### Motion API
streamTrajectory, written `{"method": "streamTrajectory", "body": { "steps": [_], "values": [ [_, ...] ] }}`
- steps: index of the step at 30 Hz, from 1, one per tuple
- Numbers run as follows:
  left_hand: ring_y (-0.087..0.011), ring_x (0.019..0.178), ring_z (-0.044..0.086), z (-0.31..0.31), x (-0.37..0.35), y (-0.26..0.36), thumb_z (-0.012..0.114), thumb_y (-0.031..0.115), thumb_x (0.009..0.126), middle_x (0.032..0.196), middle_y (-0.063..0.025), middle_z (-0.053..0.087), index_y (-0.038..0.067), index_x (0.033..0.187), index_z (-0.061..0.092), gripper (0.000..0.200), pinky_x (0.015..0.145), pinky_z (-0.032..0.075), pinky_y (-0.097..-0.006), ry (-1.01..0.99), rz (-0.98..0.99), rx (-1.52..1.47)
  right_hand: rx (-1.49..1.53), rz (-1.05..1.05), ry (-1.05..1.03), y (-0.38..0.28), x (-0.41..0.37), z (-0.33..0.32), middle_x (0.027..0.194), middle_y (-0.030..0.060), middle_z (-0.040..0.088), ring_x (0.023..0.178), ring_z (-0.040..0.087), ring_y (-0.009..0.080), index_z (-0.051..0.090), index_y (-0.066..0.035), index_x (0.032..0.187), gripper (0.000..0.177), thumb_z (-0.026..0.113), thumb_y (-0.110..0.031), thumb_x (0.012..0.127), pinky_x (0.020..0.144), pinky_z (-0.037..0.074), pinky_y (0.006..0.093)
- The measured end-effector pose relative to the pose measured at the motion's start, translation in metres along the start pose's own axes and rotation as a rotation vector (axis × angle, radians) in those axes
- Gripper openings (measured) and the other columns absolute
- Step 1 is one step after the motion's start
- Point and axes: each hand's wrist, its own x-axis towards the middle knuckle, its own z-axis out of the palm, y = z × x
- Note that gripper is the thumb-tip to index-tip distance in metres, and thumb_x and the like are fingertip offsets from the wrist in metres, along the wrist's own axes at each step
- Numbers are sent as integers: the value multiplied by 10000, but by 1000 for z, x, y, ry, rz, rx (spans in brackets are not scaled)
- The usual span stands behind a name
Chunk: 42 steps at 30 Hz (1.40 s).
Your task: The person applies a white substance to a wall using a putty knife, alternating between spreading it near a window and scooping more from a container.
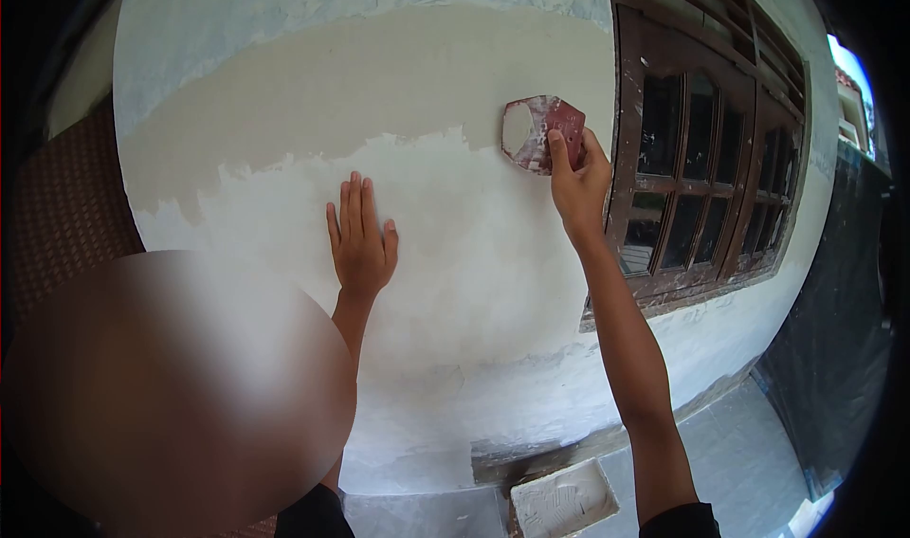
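My right hand [580,185] grips a dark red putty spreader [566,121] by its right side, thumb on the near face. Pale putty is smeared on the spreader's left part, which lies against or very close to the wall [455,216]. Lower and to the left, my left hand [360,244] rests flat on the white wall surface with fingers pointing up and thumb apart. Above both hands runs a broad grey-beige band of putty [332,73] with a ragged lower edge.
A brown wooden window [682,149] with glass panes is just right of my right hand. On the grey tiled floor [720,462] stands a tray [555,474] with whitish putty. Dark sheeting [825,329] hangs at right. A blurred round patch hides the lower left.
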Motion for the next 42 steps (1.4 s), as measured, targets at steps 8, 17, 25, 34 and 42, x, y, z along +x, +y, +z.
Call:
{"method": "streamTrajectory", "body": {
  "steps": [8,17,25,34,42],
  "values": [
    [-312,1509,261,-1,-3,0,483,149,953,1613,-161,307,-20,1541,304,638,1223,156,-518,2,-1,-1,-68,36,30,8,4,-14,826,86,698,750,639,112,653,21,1047,227,648,-193,972,706,515,298],
    [-313,1507,268,0,-1,-1,470,154,961,1609,-166,311,-18,1540,309,625,1222,156,-519,6,4,2,-215,6,19,8,5,-8,821,101,701,730,650,135,651,28,1038,234,653,-195,967,701,517,294],
    [-310,1509,261,-1,-1,-1,478,151,956,1614,-162,305,-11,1542,308,632,1222,158,-520,-8,7,3,-68,-32,-143,-9,-7,26,810,132,702,700,659,161,641,26,1044,229,652,-186,959,671,511,308],
    [-286,1490,321,-1,0,2,516,171,946,1587,-156,370,-12,1519,368,619,1217,201,-504,27,-5,37,70,30,-23,3,3,2,821,81,703,727,627,107,631,36,1055,252,674,-189,949,685,515,299],
    [-320,1509,258,-1,-2,0,460,156,963,1617,-169,295,-19,1542,299,627,1224,148,-520,-8,4,11,-189,25,82,9,10,-19,859,138,716,763,684,181,646,31,1058,245,662,-183,941,724,529,321]
  ]
}}
